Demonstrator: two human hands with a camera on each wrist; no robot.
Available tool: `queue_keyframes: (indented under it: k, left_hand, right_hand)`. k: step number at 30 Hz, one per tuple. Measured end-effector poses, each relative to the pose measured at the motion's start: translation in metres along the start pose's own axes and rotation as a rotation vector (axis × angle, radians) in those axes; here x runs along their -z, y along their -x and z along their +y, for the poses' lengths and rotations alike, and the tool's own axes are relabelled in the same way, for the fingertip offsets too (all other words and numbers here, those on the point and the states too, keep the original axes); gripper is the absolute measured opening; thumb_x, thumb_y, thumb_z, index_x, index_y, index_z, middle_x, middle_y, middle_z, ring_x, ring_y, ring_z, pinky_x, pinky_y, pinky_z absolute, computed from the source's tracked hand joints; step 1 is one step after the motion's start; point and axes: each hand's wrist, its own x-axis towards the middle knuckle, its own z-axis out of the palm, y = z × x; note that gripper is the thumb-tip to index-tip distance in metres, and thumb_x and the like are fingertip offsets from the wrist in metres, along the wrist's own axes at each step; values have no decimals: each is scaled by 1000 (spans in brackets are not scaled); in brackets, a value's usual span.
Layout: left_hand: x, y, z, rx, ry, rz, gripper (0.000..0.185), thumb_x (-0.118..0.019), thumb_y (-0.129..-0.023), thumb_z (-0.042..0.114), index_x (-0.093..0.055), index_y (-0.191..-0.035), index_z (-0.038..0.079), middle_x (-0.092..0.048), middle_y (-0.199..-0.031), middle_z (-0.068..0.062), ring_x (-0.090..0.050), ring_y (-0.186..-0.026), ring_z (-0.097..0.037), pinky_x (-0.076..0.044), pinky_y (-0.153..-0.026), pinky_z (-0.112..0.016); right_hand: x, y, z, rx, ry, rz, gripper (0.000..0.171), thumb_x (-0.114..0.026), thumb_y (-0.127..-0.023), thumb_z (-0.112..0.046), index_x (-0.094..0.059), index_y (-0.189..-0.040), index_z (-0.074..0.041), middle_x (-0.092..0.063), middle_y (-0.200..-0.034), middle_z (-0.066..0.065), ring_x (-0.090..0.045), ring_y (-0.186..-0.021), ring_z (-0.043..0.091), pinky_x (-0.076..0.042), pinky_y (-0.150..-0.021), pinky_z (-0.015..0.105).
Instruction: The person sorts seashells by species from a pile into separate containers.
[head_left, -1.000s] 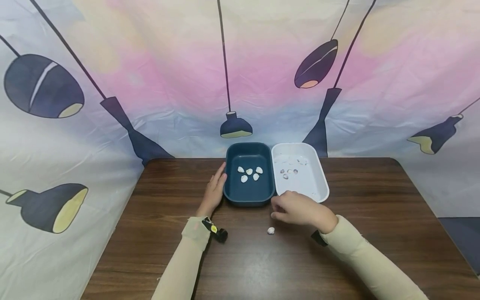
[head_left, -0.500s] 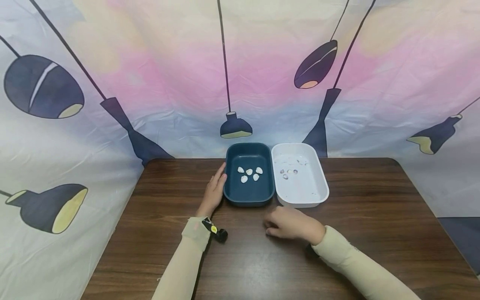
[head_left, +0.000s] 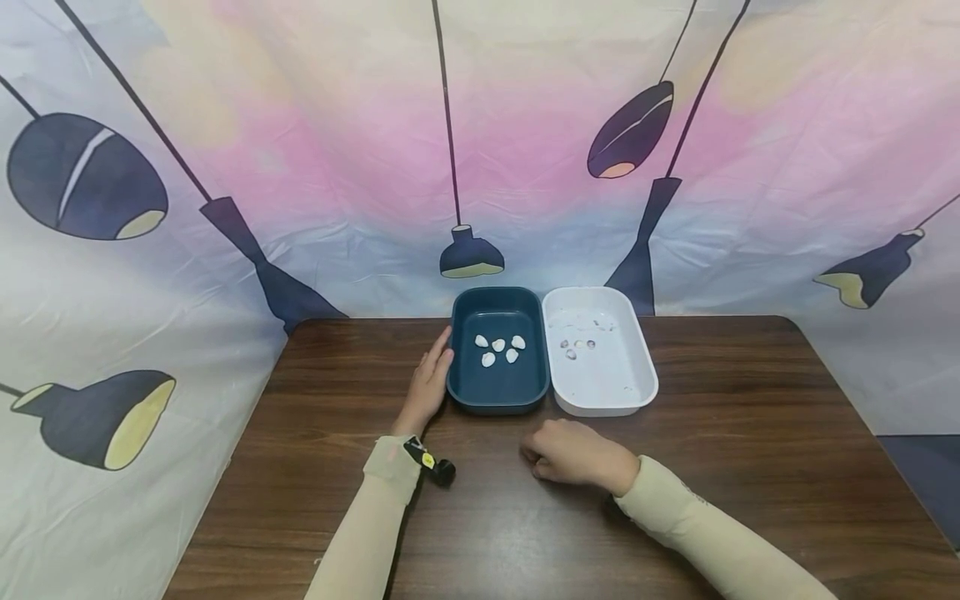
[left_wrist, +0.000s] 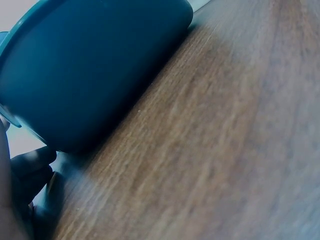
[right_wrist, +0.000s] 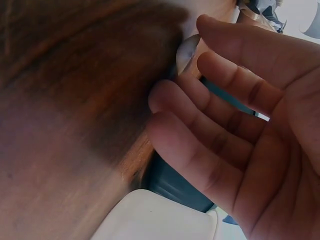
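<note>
In the head view my left hand (head_left: 427, 385) rests with extended fingers against the left side of a dark teal tray (head_left: 498, 398). That tray's wall (left_wrist: 95, 65) fills the upper left of the left wrist view. Several white seashells (head_left: 498, 344) lie in it. My right hand (head_left: 573, 456) is low over the table, in front of the trays, its fingers curled. In the right wrist view, a small pale seashell (right_wrist: 186, 54) stands tilted between the thumb tip and fingertips, which pinch it. The hand hides this shell from the head view.
A white tray (head_left: 603, 387) touches the teal one's right side and holds several small purplish shells (head_left: 571, 354). Both stand on the wooden table (head_left: 337, 358) near its back edge. Behind hangs a cloth (head_left: 360, 150) printed with lamps.
My right hand has moved down and left from the white tray's front edge to the lone shell on the table, now between its fingertips. The left hand has stayed at the teal tray.
</note>
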Motion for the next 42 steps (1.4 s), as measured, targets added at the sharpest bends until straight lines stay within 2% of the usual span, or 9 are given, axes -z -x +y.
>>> queue_keyframes:
  k: [6,14,24,35,42]
  left_hand:
    - [0,1,2,14,-3,1,55,-36,-116,41,-34,-167,21,-37,-169,-9,-30,-157,-31,-6,-131,-52]
    - [0,2,4,23,0,3,55,-36,-116,41,-35,-167,23,-37,-169,-8,-30,-157,-31,-6,-131,-51]
    - [-1,1,3,25,-1,1,54,-37,-116,40,-35,-167,22,-38,-169,-8,-30,-157,-30,-6,-131,-50]
    - [0,1,1,17,-2,7,54,-37,-116,40,-35,-167,23,-38,-168,-8,-31,-156,-32,-6,-131,-51]
    - [0,1,2,20,3,0,55,-36,-116,41,-35,-167,22,-38,-168,-10,-30,-157,-33,-5,-131,-52]
  right_hand:
    - [0,2,-2,-3,0,-2,20,-78,-84,-1,-66,-80,-16,-54,-68,-12,-47,-59,6,-45,-54,25]
    - [3,6,-4,7,-31,-16,21,-74,-80,9,-70,-85,-12,-62,-72,-8,-51,-62,5,-49,-57,25]
    - [7,8,-5,23,-32,-29,26,-74,-77,12,-70,-84,-12,-56,-73,-11,-49,-63,6,-48,-57,23]
    - [28,15,-3,59,-5,-33,23,-75,-80,8,-76,-98,-6,-61,-84,-3,-51,-72,8,-51,-63,24]
    - [44,20,1,75,-3,-28,20,-72,-79,9,-75,-91,-6,-54,-82,-4,-47,-70,9,-46,-61,23]
